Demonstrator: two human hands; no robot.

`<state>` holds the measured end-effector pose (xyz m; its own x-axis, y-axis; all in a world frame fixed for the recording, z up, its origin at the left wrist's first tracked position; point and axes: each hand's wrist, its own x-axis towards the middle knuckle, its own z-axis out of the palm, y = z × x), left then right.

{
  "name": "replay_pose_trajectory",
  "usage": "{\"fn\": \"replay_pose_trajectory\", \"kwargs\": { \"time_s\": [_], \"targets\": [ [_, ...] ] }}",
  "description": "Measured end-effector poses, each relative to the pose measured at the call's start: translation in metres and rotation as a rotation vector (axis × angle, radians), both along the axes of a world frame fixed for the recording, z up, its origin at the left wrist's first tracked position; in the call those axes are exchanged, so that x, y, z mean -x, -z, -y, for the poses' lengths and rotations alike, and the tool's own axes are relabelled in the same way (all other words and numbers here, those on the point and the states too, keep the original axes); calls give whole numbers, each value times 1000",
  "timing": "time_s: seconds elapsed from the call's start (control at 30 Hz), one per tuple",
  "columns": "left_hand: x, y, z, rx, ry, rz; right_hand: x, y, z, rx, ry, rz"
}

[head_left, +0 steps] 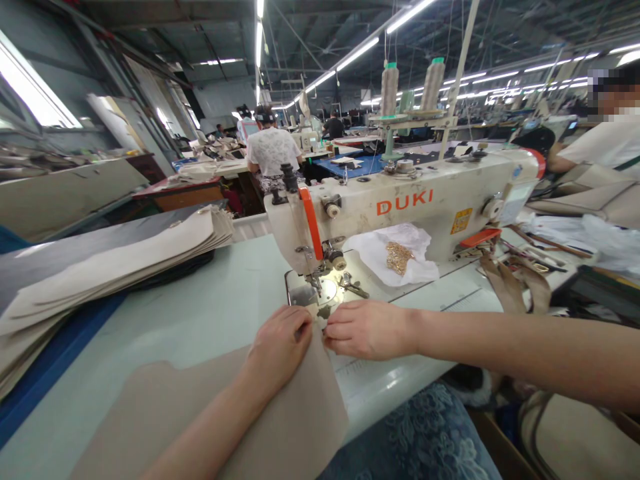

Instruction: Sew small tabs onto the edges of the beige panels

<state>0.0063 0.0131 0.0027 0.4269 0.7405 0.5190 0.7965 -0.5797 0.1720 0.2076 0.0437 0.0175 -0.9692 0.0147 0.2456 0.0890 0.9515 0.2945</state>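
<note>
A large beige panel (pixel 305 413), apparently leather-like, lies over the front of the sewing table, its narrow end at the sewing machine (pixel 345 213). My left hand (pixel 283 343) rests on that end with curled fingers, gripping it just in front of the needle area (pixel 317 283). Close beside it, on the right, my right hand (pixel 370 330) has its fingertips pinched together near the panel's edge. Whatever those fingertips hold is hidden. A lamp lights the metal needle plate (pixel 327 291) beyond both hands.
Stacked beige panels (pixel 115 257) lie on the left. Small gold-coloured metal pieces (pixel 399 257) sit on white plastic (pixel 367 250) under the machine arm. Beige straps (pixel 515 283) lie on the right. Thread cones (pixel 389 90) stand behind; other people work farther off and at right.
</note>
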Motion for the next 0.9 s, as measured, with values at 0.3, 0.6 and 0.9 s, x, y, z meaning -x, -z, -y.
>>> {"fn": "replay_pose_trajectory", "kwargs": {
  "time_s": [0.3, 0.6, 0.9],
  "targets": [
    [1, 5, 1, -20, -2, 32, 16, 13, 3, 31, -13, -48],
    [-1, 4, 2, -21, -13, 36, 16, 24, 13, 258, 156, -147],
    [-1, 6, 2, -28, 2, 49, 16, 25, 11, 294, 134, -191]
  ]
}}
